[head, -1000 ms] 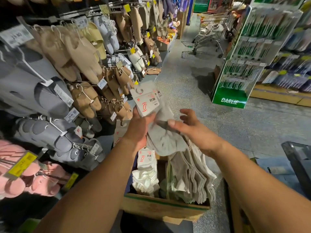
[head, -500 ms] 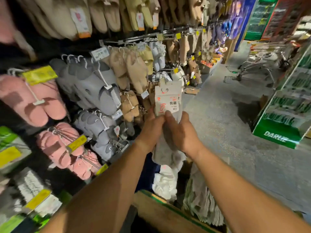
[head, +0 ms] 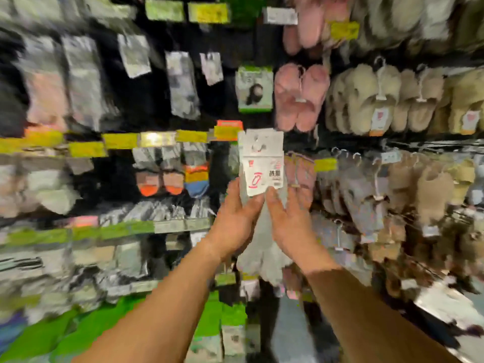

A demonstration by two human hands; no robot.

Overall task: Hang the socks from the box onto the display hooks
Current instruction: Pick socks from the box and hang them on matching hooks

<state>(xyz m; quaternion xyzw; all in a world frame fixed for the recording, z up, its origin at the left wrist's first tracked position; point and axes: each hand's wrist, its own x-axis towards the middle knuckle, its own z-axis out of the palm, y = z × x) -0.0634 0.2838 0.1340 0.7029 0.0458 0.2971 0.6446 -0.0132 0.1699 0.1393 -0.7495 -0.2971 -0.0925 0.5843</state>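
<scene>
Nearest the camera, two bare forearms reach up and forward, meeting at a bundle of pale grey socks. The left hand grips the bundle from the left side, thumb pressed on the lower edge of its white header card. The right hand holds it from the right, thumb on the front just below the card, fingers spread behind the fabric. The socks hang down between both wrists, the card upright above them. Beyond, blurred, packaged socks hang in rows on the left of the display wall; pink slippers and beige slippers hang at upper right.
</scene>
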